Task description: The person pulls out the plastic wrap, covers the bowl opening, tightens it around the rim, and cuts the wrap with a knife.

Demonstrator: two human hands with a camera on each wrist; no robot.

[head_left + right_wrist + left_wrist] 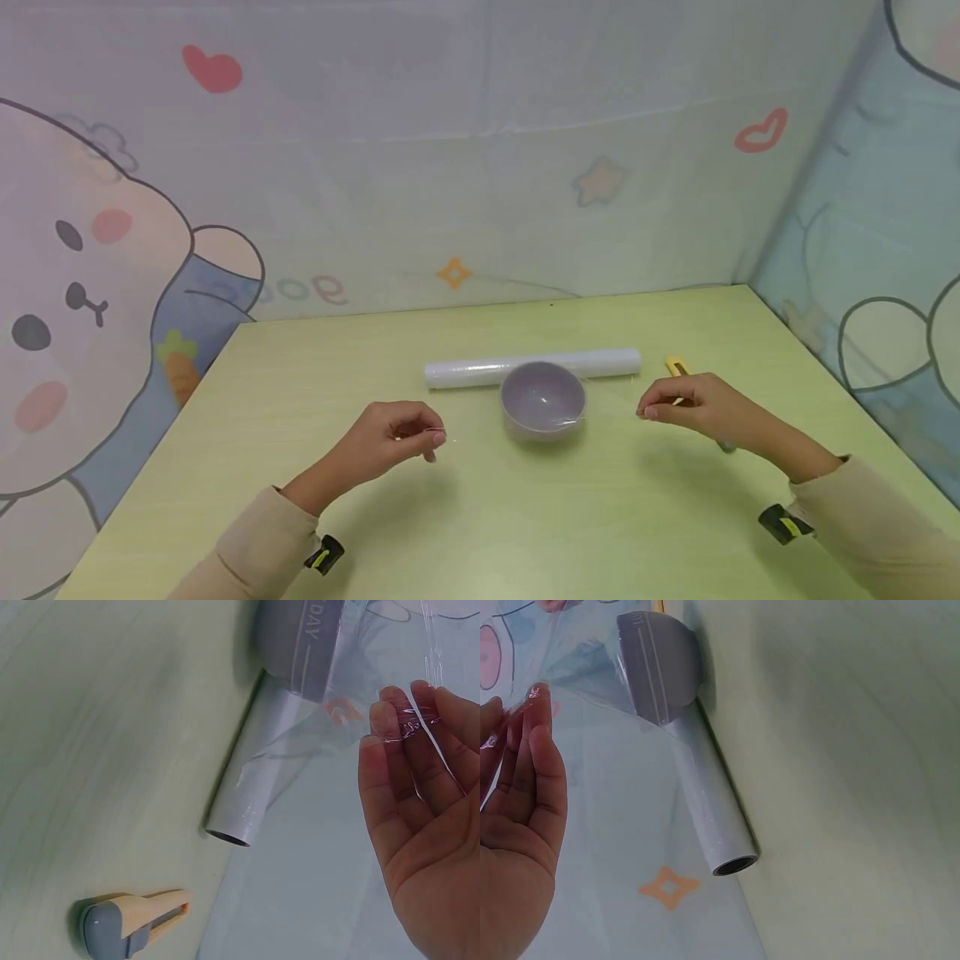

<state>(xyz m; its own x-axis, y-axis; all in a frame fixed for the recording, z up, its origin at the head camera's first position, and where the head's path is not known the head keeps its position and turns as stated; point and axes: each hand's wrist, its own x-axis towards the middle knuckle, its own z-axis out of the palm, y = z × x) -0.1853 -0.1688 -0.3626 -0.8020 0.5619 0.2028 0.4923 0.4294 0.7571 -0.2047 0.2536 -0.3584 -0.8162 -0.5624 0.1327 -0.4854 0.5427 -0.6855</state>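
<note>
While the left hand point(397, 437) and right hand point(693, 402) hold up clear film point(592, 682), a purple-grey bowl point(543, 396) sits between them on the counter point(525, 533).
From here I see both forearms angled inward, thumbs meeting fingertips, nearly closed on the film; the white roll point(611, 362) lies just behind the bowl, a yellow cutter point(677, 367) partly hidden by the right hand.

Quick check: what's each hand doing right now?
Left hand: holding clear film, pinched at the fingertips.
Right hand: also holding clear film, pinched at the fingertips.
</note>
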